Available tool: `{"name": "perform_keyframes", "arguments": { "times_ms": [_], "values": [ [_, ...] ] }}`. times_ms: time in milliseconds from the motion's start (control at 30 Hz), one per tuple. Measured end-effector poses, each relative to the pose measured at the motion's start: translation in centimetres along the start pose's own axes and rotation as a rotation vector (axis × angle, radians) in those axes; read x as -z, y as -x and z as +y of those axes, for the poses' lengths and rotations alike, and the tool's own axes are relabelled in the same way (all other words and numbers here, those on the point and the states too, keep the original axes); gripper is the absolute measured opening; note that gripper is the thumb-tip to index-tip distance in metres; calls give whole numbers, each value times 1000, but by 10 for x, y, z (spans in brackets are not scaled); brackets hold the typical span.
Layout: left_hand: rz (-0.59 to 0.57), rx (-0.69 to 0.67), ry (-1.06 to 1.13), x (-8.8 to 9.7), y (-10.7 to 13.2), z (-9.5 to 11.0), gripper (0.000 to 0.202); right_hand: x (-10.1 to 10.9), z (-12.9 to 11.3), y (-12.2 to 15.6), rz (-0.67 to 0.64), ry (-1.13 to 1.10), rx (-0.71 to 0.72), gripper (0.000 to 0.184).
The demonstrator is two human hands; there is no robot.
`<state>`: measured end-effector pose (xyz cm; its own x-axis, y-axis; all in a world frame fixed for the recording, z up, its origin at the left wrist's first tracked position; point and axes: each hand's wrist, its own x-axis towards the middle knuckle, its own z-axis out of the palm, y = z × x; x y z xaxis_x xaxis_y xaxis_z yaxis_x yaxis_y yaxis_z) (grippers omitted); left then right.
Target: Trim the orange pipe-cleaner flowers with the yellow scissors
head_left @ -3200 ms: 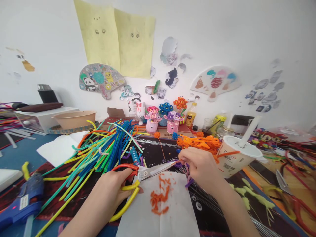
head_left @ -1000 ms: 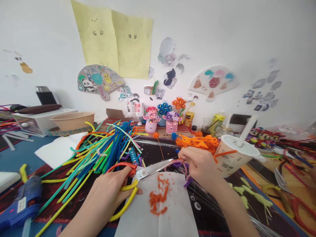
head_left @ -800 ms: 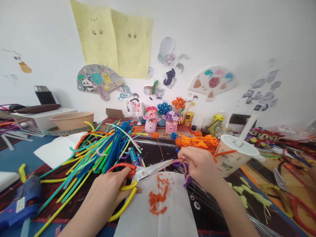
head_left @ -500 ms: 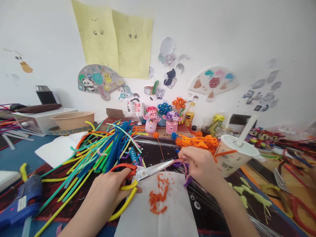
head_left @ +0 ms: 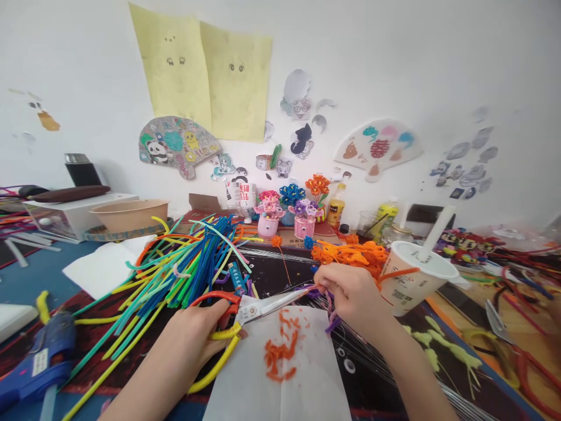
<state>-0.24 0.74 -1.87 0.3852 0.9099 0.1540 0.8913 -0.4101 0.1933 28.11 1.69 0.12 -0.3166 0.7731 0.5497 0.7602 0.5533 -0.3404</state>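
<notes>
Left hand clamped on scissors, blades lying rightward, nearly level, tip at purple pipe cleaner pinched in right hand. Hands apart, blades bridging gap. Paper sheet below, orange fluff on it.

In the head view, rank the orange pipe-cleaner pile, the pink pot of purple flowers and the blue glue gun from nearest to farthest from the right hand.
From the right hand:
1. Orange pipe-cleaner pile: just ahead of it.
2. Pink pot of purple flowers: farther ahead, to its left, near the wall.
3. Blue glue gun: far off at the left.
</notes>
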Motion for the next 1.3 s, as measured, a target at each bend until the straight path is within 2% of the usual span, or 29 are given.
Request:
{"name": "perform_keyframes", "arguments": {
  "times_ms": [200, 367, 600, 900, 1067, 1300],
  "values": [
    [66, -43, 37, -4, 1, -5, 29, 2, 0, -1, 15, 40, 28, 22],
    [-6, 17, -44, 5, 1, 0, 21, 0, 3, -1, 33, 77, -1, 22],
    [-33, 125, -73, 13, 4, 7, 22, 1, 2, -3, -67, 35, -72, 21],
    [79, 82, -11, 13, 10, -1, 38, 3, -3, -3, -69, -79, -54, 17],
    [185, 99, -6, 10, 10, -7, 40, 5, -4, -2, -57, -76, -27, 15],
    [288, -34, 94, 5, 9, -8, 43, 7, -9, 0, 1, -33, 17, 14]
  ]
}}
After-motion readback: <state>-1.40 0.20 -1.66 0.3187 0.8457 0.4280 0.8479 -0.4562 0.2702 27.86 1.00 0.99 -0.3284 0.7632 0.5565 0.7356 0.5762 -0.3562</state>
